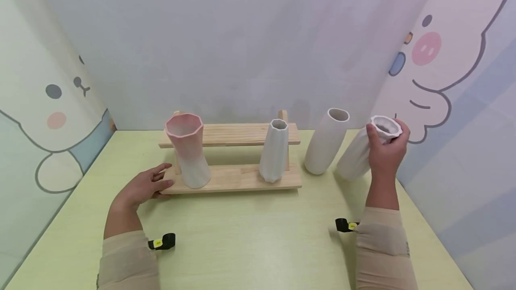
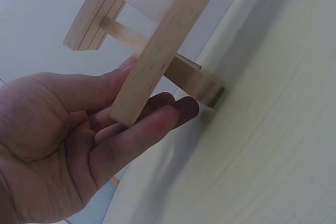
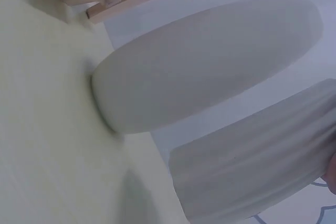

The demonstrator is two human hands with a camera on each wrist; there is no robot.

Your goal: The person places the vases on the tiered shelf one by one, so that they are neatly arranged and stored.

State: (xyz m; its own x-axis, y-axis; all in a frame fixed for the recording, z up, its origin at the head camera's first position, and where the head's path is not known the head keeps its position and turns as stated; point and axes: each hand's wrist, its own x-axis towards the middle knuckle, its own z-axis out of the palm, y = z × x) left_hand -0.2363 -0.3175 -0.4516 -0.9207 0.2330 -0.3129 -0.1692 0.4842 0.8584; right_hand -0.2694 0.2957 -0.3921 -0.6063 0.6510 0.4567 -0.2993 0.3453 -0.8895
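I see left hand [image 1: 146, 185], fingers part-closed, pinching two-tier pale wooden rack [image 1: 235, 179] at one end; right hand [image 1: 387, 155], fingers curled, gripping ribbed white ceramic-looking vase [image 1: 355, 158] near rim.

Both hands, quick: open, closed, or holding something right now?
Left hand: closed, gripping the left end of the wooden rack's lower board.
Right hand: closed, holding the ribbed white vase near its rim.
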